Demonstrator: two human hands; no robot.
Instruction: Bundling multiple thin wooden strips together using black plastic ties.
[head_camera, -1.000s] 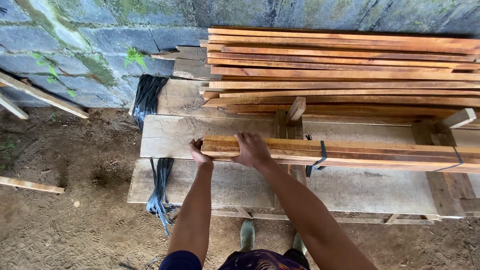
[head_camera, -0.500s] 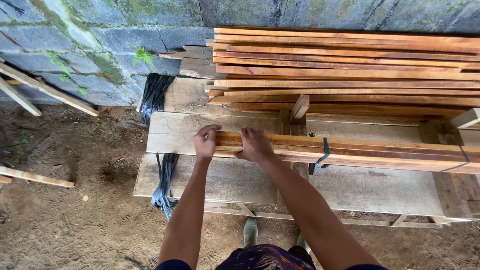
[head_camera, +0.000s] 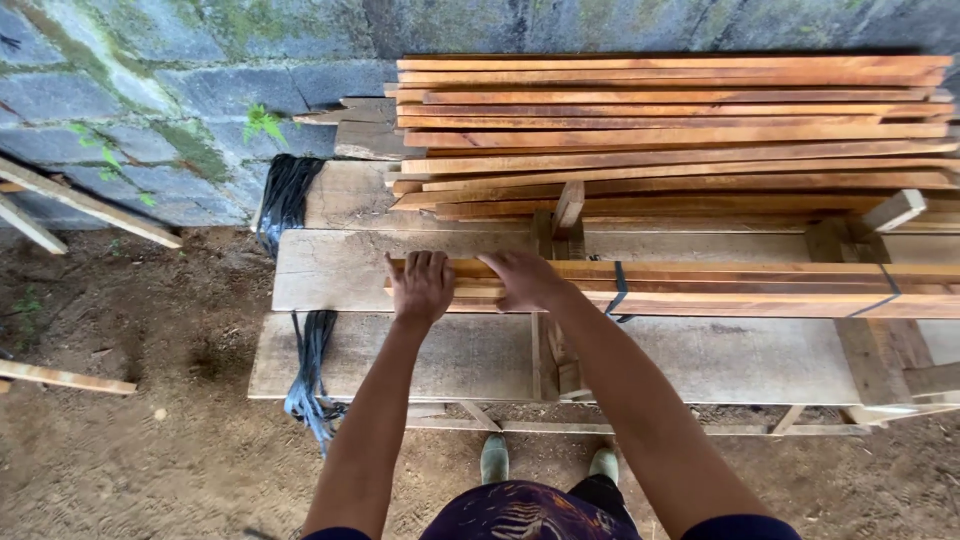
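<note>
Now, head view only. Left hand (head_camera: 421, 287) laid flat over the near end of the bundle of slats (head_camera: 700, 287), fingers straight, close together, pointing toward the wall; at 0.5 s ago curled round the end face, at 1.0 s ago gripping it from the end. Right hand (head_camera: 525, 280) pressed palm-down on top of the same bundle just beside the left, fingers extended and lightly fanned, no pinch visible; much the same placement in all three frames. Thumbs mostly hidden, so wrap under the bundle cannot be told.

Bundle lying lengthwise on the plank workbench (head_camera: 350, 270), crossing the upright wooden stop (head_camera: 567, 208) and running off the right edge. Two black straps around it: nearer strap (head_camera: 618, 291), farther strap (head_camera: 885, 296). Bundle end about level with the left hand, as earlier.

Behind, against the block wall (head_camera: 150, 90), loose stack of slats (head_camera: 670, 130), unchanged. Hank of black strapping (head_camera: 285, 195) draped over the bench's left end, tail hanging below (head_camera: 310, 385). Boots (head_camera: 494, 458) on the dirt floor under the bench. Framing shifted slightly left since the earlier frame.
</note>
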